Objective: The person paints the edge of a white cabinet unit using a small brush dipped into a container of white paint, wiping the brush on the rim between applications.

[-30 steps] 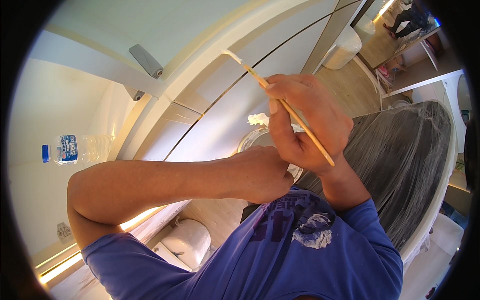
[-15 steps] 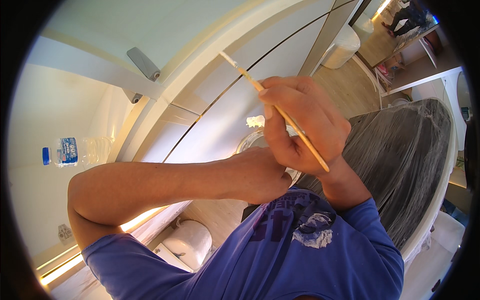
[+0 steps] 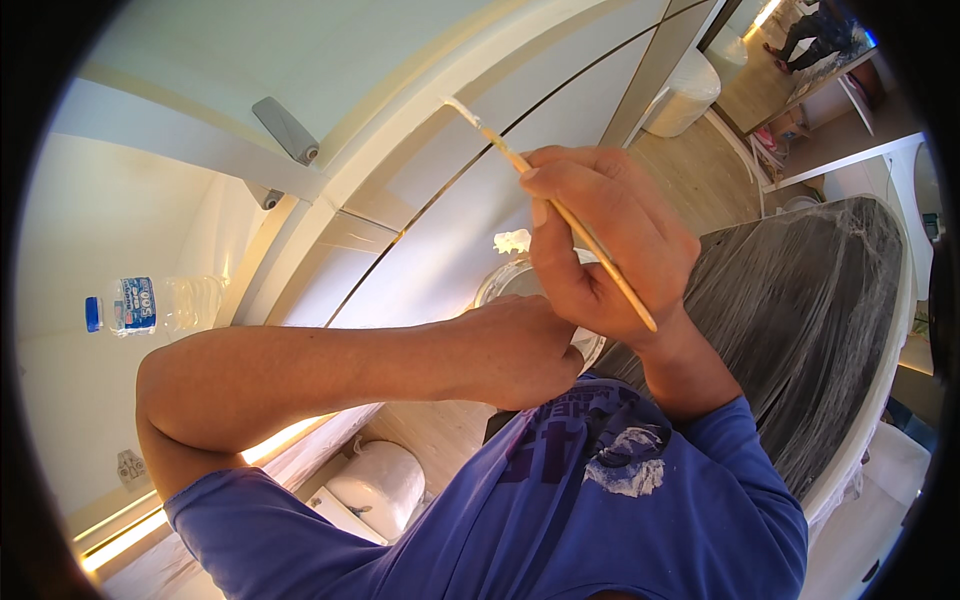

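My right hand point(image 3: 610, 235) pinches a thin wooden paintbrush point(image 3: 585, 235) between thumb and fingers. Its whitish bristle end points up and left, at the white frame edge point(image 3: 400, 135) of a cabinet; whether it touches cannot be told. My left forearm crosses in front of my chest, and the left hand point(image 3: 530, 345) is closed just below the right one. A round clear plastic tub point(image 3: 490, 287) shows around the left hand, which seems to grip it; the fingers are mostly hidden. A ragged whitish patch point(image 3: 512, 241) lies just beyond the tub.
Grey hinges point(image 3: 286, 130) stick out from the cabinet frame. A water bottle point(image 3: 150, 305) with a blue cap is at the left. To the right is a dark surface point(image 3: 800, 310) under plastic film. White rounded seats point(image 3: 380, 485) stand low down; a person's legs point(image 3: 805, 45) appear far right.
The brush tip has shifted slightly up along the frame edge, and my right hand has moved a little with it. My left hand stays nearly in place.
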The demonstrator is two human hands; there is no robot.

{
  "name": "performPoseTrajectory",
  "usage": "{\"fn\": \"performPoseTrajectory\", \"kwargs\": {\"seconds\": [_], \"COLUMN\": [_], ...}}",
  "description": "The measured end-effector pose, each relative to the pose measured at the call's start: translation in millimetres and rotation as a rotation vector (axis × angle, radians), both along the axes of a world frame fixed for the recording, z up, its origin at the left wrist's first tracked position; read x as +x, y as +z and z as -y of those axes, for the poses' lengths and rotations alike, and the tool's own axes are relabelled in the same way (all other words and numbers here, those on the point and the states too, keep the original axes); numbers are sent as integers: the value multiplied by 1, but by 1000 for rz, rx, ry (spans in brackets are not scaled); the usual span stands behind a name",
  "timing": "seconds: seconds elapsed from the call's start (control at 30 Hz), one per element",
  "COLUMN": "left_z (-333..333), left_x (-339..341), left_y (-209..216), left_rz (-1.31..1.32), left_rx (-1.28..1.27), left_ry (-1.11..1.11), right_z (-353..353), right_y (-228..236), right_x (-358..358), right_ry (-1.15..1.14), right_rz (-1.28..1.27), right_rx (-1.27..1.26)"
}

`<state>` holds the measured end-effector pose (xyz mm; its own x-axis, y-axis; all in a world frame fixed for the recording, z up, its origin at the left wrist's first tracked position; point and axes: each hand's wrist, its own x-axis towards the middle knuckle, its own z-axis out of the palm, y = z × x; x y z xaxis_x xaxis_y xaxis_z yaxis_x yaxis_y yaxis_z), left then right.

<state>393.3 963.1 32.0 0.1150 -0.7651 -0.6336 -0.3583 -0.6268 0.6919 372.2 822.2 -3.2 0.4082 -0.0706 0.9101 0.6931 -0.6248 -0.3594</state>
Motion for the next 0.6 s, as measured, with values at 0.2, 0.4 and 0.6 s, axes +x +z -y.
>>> {"fn": "performPoseTrajectory", "kwargs": {"seconds": [0.2, 0.4, 0.6], "left_z": [2, -4, 1], "left_x": [1, 2, 0], "left_y": [-1, -10, -1], "left_rz": [-15, -38, 4], "left_rx": [42, -50, 3], "left_ry": [4, -40, -16], "right_z": [4, 0, 3], "right_y": [-1, -2, -3], "right_x": [2, 0, -1], "right_ry": [-35, 25, -8], "right_rz": [17, 9, -13], "right_rx": [-15, -59, 2]}}
